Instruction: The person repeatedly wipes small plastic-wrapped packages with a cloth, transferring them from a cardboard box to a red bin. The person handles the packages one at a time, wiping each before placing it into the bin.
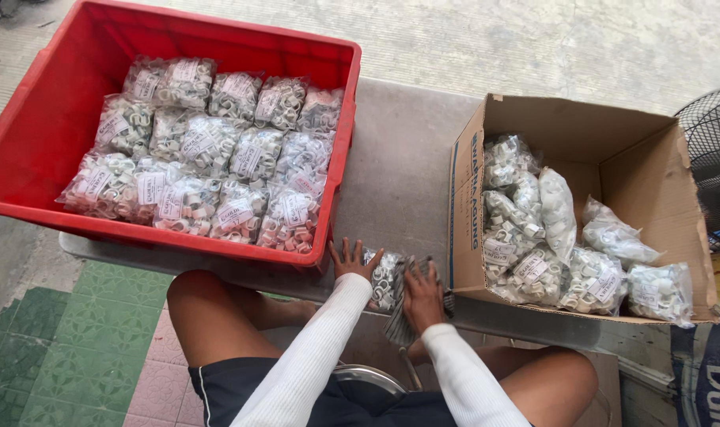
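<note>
Grey concrete ledge (399, 174) carries everything. Clear bag of small white fittings (385, 277) lies at its near edge, btwn red crate (43, 126) & cardboard box (653, 158). Left hand (350, 259) flat, fingers spread, touching bag; right hand (422, 294) pressing down on it, grip unclear. Best to keep both palms steady so the pcs don't shift. Bag mostly hidden under hands; box's far corner cut off.
</note>
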